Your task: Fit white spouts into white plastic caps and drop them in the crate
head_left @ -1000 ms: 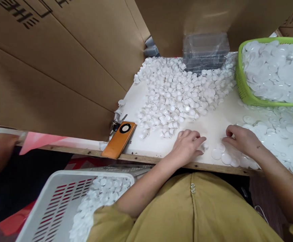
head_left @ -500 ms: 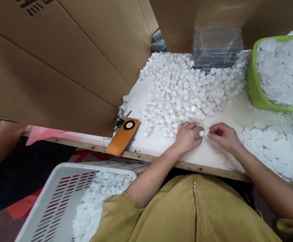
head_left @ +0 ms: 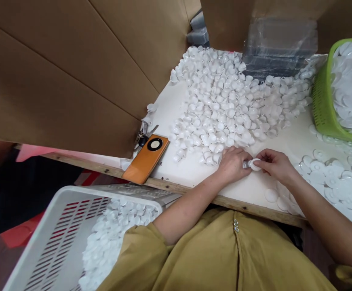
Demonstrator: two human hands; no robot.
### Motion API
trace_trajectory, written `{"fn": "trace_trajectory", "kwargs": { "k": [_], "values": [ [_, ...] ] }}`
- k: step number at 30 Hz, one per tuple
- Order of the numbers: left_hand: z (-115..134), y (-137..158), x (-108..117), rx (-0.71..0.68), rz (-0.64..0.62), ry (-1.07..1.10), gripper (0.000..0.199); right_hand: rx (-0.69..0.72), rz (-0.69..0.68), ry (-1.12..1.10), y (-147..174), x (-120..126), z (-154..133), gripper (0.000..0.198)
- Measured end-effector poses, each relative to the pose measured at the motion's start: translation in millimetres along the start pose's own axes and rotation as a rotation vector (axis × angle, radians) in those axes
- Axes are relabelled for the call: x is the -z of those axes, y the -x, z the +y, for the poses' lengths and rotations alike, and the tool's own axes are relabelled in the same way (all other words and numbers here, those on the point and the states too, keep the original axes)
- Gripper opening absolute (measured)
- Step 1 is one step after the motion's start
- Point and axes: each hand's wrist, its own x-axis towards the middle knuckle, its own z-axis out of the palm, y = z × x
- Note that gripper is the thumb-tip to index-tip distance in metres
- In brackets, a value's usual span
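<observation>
Close to the table's front edge, my two hands almost meet. My left hand is closed on a tiny white plastic cup, mostly covered by the fingers. Between thumb and fingers, my right hand pinches a small round white saucer, its edge at the cup; whether they are joined I cannot tell. Just beyond my left hand spreads a heap of tiny white cups with handles. Loose white saucers lie to the right of my right hand.
A green basket of white saucers stands at the right. An orange phone and keys lie at the left edge. Below is a white crate holding white pieces. Cardboard and plastic-wrapped packs border the back.
A saucer now shows in my right hand, held against the cup in my left. Earlier the right fingers were slightly apart from the cup. The view has shifted a little.
</observation>
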Motion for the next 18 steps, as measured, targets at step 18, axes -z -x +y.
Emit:
{"fn": "trace_trajectory", "kwargs": {
  "k": [18],
  "values": [
    [0.8, -2.5, 14.6, 0.035, -0.126, 0.037, 0.031, -0.235, -0.107, 0.083, -18.2, 1.0, -16.5, 0.027]
  ]
}}
